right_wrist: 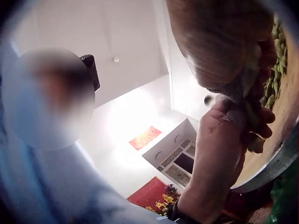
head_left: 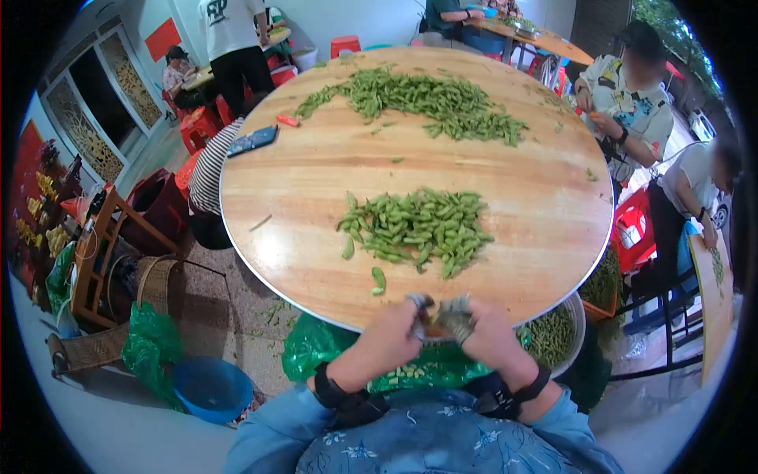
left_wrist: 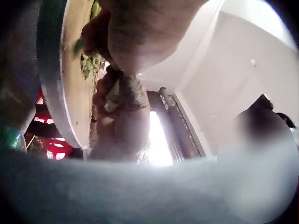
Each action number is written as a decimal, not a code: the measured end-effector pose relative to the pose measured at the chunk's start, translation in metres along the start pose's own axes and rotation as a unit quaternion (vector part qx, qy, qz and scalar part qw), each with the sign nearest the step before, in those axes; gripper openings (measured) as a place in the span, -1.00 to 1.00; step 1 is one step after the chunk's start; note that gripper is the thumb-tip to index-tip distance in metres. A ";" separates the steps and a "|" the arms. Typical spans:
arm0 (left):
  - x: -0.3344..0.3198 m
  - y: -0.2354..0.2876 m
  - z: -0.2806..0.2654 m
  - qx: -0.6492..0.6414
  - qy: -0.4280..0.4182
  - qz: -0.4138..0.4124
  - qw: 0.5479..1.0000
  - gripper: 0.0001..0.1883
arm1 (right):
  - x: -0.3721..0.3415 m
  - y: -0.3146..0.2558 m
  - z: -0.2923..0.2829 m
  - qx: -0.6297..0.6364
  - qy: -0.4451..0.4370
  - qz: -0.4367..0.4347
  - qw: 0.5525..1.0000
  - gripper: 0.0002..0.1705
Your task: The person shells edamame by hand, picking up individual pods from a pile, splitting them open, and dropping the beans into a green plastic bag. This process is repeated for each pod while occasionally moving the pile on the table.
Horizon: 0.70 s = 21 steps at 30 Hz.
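Observation:
Both hands meet just over the near edge of the round wooden table [head_left: 276, 189], their thumbs and fingertips wrapped in greyish tape. My left hand [head_left: 388, 336] curls its fingers round a green soybean pod [right_wrist: 256, 143], which pokes out below them in the right wrist view. Opposite it, my right hand [head_left: 491, 338] pinches another green pod [right_wrist: 251, 70] between thumb and fingers. The fingertips of the two hands almost meet. Beyond them lies a small heap of soybean pods [head_left: 418, 229], with one stray pod [head_left: 378, 280] closer to the hands.
A larger pod heap [head_left: 426, 99] covers the table's far side, near a phone [head_left: 253, 141]. Below the near edge are a green plastic bag [head_left: 312, 347] and a white tub of pods [head_left: 553, 340]. A blue basin [head_left: 212, 389] stands on the floor. Several people sit or stand around.

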State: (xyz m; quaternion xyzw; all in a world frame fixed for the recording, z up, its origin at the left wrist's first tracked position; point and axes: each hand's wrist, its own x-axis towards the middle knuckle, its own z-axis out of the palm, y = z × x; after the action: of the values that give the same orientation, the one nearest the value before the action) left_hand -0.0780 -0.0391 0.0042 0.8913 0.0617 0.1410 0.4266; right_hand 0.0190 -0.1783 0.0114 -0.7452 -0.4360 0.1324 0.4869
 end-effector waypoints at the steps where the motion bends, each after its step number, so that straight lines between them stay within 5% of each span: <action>1: 0.000 0.000 -0.002 -0.108 0.013 -0.057 0.992 -0.70 | 0.000 0.001 -0.002 0.076 0.029 0.050 0.995 -0.92; 5: -0.002 -0.001 -0.005 -0.170 -0.008 -0.035 0.985 -0.74 | 0.001 0.010 -0.011 0.302 0.002 0.183 0.936 -0.90; 6: -0.003 0.005 -0.007 -0.066 -0.024 0.011 0.997 -0.76 | 0.001 0.010 -0.013 0.357 -0.019 0.195 0.913 -0.90; 7: -0.005 0.008 -0.007 0.040 -0.040 0.060 0.997 -0.76 | -0.001 0.012 -0.012 0.358 -0.019 0.206 0.910 -0.90; 10: -0.007 0.003 -0.001 0.096 -0.055 0.053 0.992 -0.77 | -0.001 0.013 -0.012 0.378 -0.041 0.196 0.904 -0.89; 21: -0.005 -0.006 0.007 0.146 0.036 0.133 0.980 -0.71 | -0.003 0.008 0.003 0.412 -0.064 0.163 0.894 -0.92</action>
State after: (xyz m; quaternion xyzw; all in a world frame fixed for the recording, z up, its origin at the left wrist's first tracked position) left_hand -0.0807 -0.0415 -0.0052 0.9384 -0.0227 0.2180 0.2672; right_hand 0.0195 -0.1794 0.0026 -0.5287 -0.2450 0.4246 0.6929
